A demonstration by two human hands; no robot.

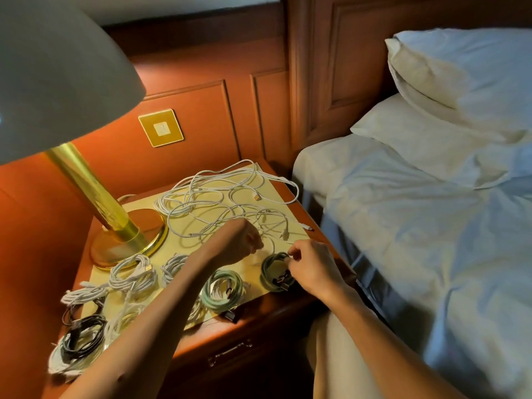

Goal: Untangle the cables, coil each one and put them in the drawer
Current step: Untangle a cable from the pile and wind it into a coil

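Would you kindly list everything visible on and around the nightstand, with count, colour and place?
tangled cables: several, white, back of the mat
green coils: two, pale green, front right of the mat
white coils: several, white, front left
black coil: one, black, front left corner
mat: one, cream, on the nightstand
nightstand: one, reddish wood
drawer: one, closed, metal handle
lamp: one, brass, left
wall plate: one, gold, wall panel
pillows: two, white, on the bed
left hand: pinches a white cable
right hand: holds the right green coil
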